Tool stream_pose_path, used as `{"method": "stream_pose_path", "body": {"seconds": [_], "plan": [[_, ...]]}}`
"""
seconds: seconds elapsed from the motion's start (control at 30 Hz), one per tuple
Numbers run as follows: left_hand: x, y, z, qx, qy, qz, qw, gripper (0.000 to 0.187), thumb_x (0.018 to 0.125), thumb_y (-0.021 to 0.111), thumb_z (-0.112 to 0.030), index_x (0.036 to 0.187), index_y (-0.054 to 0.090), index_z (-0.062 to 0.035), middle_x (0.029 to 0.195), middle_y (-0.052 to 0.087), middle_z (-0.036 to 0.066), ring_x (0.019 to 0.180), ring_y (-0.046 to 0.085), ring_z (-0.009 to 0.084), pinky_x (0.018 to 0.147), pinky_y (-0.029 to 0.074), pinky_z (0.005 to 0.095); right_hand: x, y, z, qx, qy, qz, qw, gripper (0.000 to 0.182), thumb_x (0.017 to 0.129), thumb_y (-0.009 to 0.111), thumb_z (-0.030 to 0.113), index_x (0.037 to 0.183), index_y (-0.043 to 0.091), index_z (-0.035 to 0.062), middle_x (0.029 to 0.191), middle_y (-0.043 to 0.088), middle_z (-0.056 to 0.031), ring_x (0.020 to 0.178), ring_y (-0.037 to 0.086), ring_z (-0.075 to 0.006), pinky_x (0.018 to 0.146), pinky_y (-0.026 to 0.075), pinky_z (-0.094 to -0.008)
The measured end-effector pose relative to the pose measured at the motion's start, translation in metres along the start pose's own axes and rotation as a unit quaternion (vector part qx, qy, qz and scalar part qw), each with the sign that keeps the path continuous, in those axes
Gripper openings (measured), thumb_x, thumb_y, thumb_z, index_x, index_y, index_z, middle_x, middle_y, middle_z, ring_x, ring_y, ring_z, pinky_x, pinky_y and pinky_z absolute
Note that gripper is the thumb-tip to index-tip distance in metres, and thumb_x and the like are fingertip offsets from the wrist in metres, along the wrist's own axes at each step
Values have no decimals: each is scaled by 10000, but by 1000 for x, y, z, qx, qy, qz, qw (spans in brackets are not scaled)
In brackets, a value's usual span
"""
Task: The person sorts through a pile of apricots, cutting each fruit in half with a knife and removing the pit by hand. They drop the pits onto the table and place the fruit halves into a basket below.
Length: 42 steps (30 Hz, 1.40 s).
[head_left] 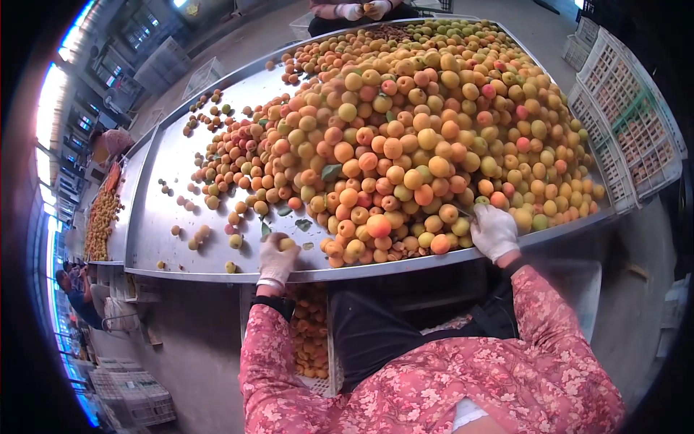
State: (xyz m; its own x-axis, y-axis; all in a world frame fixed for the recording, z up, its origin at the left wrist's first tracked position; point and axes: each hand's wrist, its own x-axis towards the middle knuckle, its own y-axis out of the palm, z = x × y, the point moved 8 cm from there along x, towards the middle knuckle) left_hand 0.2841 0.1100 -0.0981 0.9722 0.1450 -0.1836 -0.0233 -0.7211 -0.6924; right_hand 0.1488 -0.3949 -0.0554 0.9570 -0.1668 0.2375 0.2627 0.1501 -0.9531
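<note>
A big heap of apricots, yellow to orange-red, covers most of the metal table. At the near rim, my left hand in a white glove is closed around a yellow-green apricot. My right hand, also gloved, bends its fingers against the front right of the heap. A thin greyish sliver shows by its fingertips; what they hold is hidden. A green leaf lies on the heap, and loose apricots are scattered left of it.
Below the near rim stands a crate of apricots. White plastic crates lean at the table's right end. Across the table, another person's gloved hands are at work. A second table with fruit stands at left.
</note>
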Motion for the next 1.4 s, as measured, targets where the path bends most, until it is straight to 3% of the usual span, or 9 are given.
{"method": "stream_pose_path", "body": {"seconds": [0.2, 0.37, 0.47, 0.93, 1.0, 1.23, 1.27, 1.33, 1.4], "plan": [[12, -53, -10, 75, 20, -115, 990, 425, 695, 819, -200, 1054, 678, -21, 1073, 581, 164, 902, 648, 305, 842, 548, 373, 1, 0, 1, 1, -1, 6, 1000, 158, 800, 671, 226, 885, 608, 108, 825, 655, -124, 779, 665, -338, 672, 527, -466], [12, -35, 17, -321, -117, 18, 939, 321, 899, 655, -330, 1136, 622, -115, 988, 610, 80, 745, 667, 266, 571, 540, 392, 1, 1, 0, 2, 3, 12, 1000, 153, 800, 666, 226, 876, 609, 107, 814, 655, -122, 779, 666, -335, 671, 523, -463], [-2, -1, -3, -586, -139, 155, 783, 446, 971, 492, -496, 1191, 554, -112, 1057, 650, 103, 890, 673, 313, 565, 513, 370, 2, 1, 1, -4, 3, 18, 1000, 154, 799, 665, 225, 881, 608, 107, 812, 655, -121, 778, 666, -333, 672, 521, -461], [-63, 75, -86, -636, -112, 228, 729, 649, 909, 494, -690, 1131, 602, -90, 976, 671, 124, 656, 629, 265, 508, 500, 332, -2, -1, -1, 2, -31, -19, 999, 149, 817, 645, 259, 846, 616, 115, 800, 673, -114, 738, 679, -326, 632, 535, -467], [-82, 87, -123, -577, -103, 216, 781, 649, 905, 512, -687, 1157, 596, -94, 1000, 671, 117, 679, 641, 267, 521, 503, 335, -3, -3, -1, 8, -24, -18, 1000, 163, 825, 646, 275, 862, 621, 117, 797, 673, -114, 739, 681, -323, 636, 539, -463], [-107, 157, -261, -597, 1, 274, 754, 368, 993, 585, -392, 1193, 564, -83, 1064, 622, 48, 930, 640, 236, 731, 561, 358, -11, -7, -5, 6, -20, -5, 1000, 194, 839, 651, 287, 944, 631, 125, 875, 663, -117, 789, 669, -329, 694, 536, -456], [-105, 170, -282, -603, 61, 314, 731, 365, 987, 607, -322, 1252, 544, -78, 1156, 588, 46, 1015, 615, 226, 805, 566, 393, -13, -5, -7, 5, -14, 9, 1000, 206, 837, 654, 291, 952, 630, 122, 887, 661, -123, 798, 666, -333, 706, 537, -454], [-122, 160, -337, -293, 422, 142, 846, 461, 937, 657, -112, 1355, 473, -47, 1250, 555, 72, 1059, 603, 217, 868, 547, 340, -16, -11, -12, 8, -8, 22, 1000, 235, 842, 659, 312, 965, 627, 114, 895, 660, -139, 821, 669, -348, 725, 543, -462], [-123, 179, -344, -470, 283, 224, 806, 552, 894, 669, -20, 1397, 442, -10, 1333, 515, 102, 1141, 576, 218, 917, 531, 333, -18, -9, -17, 37, 13, 47, 998, 262, 851, 660, 330, 972, 621, 101, 895, 658, -154, 844, 670, -357, 743, 546, -472]]}}
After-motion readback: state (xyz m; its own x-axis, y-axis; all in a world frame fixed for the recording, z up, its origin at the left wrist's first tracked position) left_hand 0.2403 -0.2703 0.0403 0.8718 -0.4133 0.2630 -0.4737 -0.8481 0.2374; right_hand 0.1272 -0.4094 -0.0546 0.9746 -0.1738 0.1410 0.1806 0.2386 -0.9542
